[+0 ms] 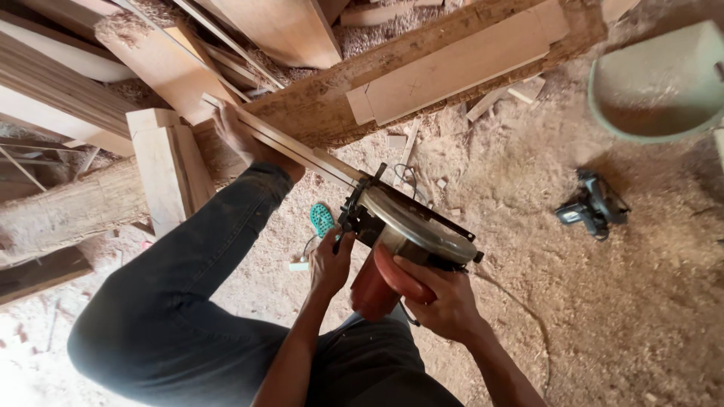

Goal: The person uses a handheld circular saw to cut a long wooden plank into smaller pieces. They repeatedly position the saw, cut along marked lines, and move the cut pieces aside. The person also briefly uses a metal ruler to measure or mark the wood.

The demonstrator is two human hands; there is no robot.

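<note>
Both hands clamp the circular saw [407, 234]: the right hand [445, 301] wraps its red handle, the left hand [329, 264] grips its front edge. A thin wooden strip [290, 147] runs up-left from the blade, long axis diagonal, pinned by a foot [245, 139] on a rough log [317, 113]. Sawdust covers the floor [603, 316].

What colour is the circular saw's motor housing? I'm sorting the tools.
Red circular saw's motor housing, clearest in the head view.
</note>
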